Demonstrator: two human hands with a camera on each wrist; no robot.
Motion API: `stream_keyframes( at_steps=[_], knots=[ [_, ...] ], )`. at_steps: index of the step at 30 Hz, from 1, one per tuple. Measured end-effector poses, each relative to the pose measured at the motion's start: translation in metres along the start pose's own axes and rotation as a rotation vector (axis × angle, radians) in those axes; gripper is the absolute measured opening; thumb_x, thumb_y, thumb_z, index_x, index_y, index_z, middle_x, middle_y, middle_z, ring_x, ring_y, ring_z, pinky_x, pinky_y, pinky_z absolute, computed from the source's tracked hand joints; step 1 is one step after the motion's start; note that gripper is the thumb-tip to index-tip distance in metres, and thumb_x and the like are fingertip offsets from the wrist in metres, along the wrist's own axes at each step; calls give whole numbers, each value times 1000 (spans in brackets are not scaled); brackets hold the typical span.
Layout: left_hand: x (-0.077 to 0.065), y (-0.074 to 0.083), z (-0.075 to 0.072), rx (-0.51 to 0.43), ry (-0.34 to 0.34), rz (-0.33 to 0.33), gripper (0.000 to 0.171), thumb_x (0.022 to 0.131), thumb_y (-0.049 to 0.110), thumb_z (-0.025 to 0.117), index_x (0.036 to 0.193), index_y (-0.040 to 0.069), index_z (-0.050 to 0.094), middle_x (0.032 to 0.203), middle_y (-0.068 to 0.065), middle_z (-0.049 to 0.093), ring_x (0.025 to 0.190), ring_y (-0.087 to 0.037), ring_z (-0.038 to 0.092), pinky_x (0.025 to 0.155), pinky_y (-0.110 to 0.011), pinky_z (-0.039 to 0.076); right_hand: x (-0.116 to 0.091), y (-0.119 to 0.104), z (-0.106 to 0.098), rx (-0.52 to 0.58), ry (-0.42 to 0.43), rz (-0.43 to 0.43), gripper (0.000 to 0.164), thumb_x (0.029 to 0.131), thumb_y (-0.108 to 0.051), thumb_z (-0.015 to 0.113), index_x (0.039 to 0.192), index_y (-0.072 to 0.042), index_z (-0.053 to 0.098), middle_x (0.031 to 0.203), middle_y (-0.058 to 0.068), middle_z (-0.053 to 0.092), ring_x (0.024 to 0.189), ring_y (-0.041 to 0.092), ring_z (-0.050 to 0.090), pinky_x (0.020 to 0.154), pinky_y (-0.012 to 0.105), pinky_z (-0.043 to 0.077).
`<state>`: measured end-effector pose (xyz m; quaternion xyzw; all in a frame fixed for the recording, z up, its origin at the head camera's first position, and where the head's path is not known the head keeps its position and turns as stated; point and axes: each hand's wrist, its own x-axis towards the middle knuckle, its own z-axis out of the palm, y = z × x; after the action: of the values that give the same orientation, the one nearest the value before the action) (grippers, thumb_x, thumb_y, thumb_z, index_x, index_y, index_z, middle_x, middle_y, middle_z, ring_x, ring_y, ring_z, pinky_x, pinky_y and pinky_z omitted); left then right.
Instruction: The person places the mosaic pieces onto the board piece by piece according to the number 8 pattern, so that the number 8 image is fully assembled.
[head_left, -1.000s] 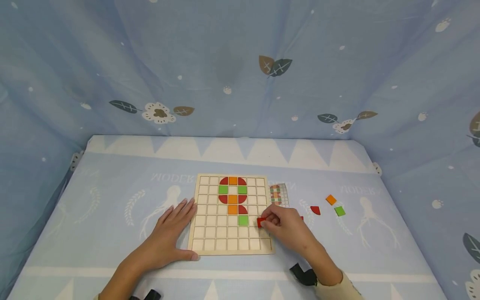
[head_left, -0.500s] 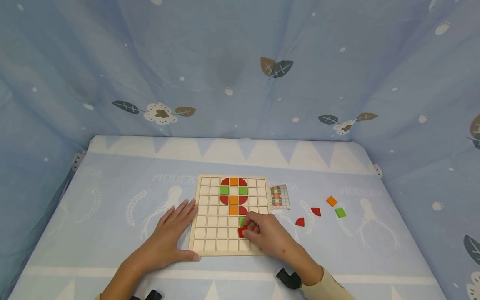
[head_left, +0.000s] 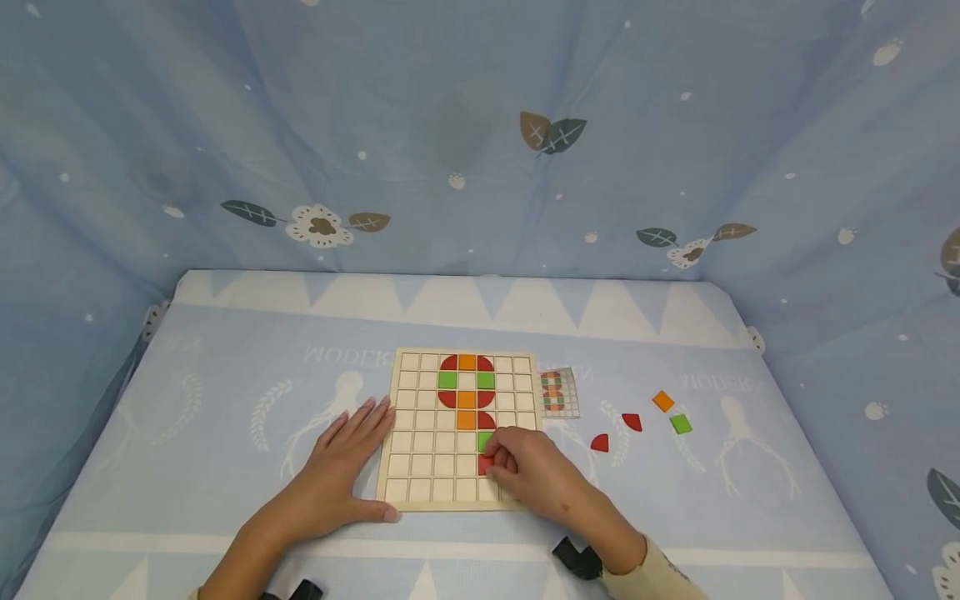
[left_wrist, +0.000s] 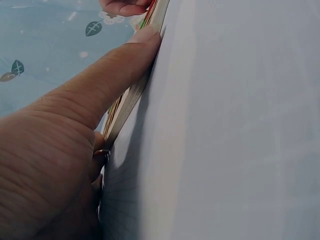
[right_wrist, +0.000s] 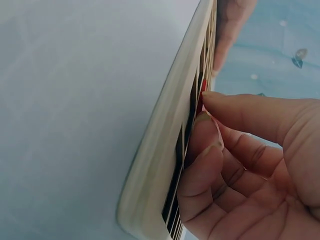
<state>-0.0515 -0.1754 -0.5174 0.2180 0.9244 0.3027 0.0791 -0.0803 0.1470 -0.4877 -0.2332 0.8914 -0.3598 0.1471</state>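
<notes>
A wooden grid board (head_left: 433, 467) lies on the cloth, with red, orange and green tiles in its upper and middle cells. My right hand (head_left: 536, 471) is over the board's lower right part, thumb and index finger pinching a red tile (head_left: 483, 466) at a cell just below a green tile (head_left: 483, 442). Part of that tile is hidden by the fingertips. In the right wrist view a sliver of red tile (right_wrist: 204, 86) shows by the thumb tip. My left hand (head_left: 330, 471) rests at the board's left edge, fingers spread, thumb at the near left corner.
A small pattern card (head_left: 559, 393) lies against the board's right side. Farther right are two loose red quarter-round tiles (head_left: 601, 442), an orange square tile (head_left: 663, 401) and a green square tile (head_left: 681, 424). Blue curtain (head_left: 457, 167) hangs behind and at both sides.
My right hand has moved left across the board with the red tile, which now sits squarer in the cell below the green one. The left hand has stayed put.
</notes>
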Motion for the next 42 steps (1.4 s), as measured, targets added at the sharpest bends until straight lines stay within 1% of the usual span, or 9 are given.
stream_keyframes(
  at_steps=[6,10,18,21,26,30,34,39,42],
  knots=[
    [0,-1,1,10,-1,-5,131,70,72,84,167,7,25,175,-5,15,161,-29,7,127,-42,-4,0,-2,0,-42,14,-11,12,93,-6,79,99,-13,70,79,-11,57,71,4,54,62,21,51],
    [-1,-1,2,9,0,-6,131,70,73,83,167,7,25,175,-5,15,161,-29,7,127,-41,-4,-4,3,-7,-58,39,3,12,94,-8,78,101,-13,71,81,-12,58,72,5,55,63,23,52],
    [-2,0,1,20,1,-5,130,71,72,83,167,8,23,175,-4,14,161,-29,7,127,-40,-5,-25,28,-39,-85,184,114,13,93,-8,79,102,-13,71,84,-12,60,76,8,57,68,24,52],
    [-2,0,1,20,6,-2,130,71,70,84,167,8,23,175,-4,14,161,-29,7,127,-41,-4,-32,37,-52,-94,229,130,14,92,-8,80,103,-12,71,85,-11,61,76,8,57,69,25,52],
    [-3,-1,2,21,11,4,130,71,71,84,167,9,23,175,-4,14,161,-29,8,127,-41,-4,-45,51,-71,-151,303,144,14,92,-5,79,104,-7,72,84,-8,63,75,9,57,69,27,53],
    [-3,-1,2,20,12,8,129,72,70,83,167,9,23,175,-4,14,161,-29,7,127,-41,-5,-56,63,-87,-217,345,178,17,93,-4,76,109,-3,72,88,-4,63,78,12,57,70,30,54],
    [-2,-2,2,17,13,13,129,72,70,84,167,8,23,175,-5,15,161,-29,7,127,-40,-5,-70,74,-107,-291,353,247,28,93,-7,75,119,1,69,100,5,67,83,17,61,73,37,53],
    [-1,-2,2,26,9,19,130,71,71,83,167,7,23,175,-5,15,161,-29,7,127,-40,-5,-85,85,-127,-356,341,346,43,94,-13,76,131,5,63,118,18,66,90,27,64,72,45,53],
    [0,-3,3,30,8,16,130,71,72,83,167,7,23,175,-6,15,161,-29,7,127,-40,-5,-87,91,-134,-390,335,378,50,94,-16,76,135,7,60,124,26,62,99,38,63,79,54,55]
  ],
)
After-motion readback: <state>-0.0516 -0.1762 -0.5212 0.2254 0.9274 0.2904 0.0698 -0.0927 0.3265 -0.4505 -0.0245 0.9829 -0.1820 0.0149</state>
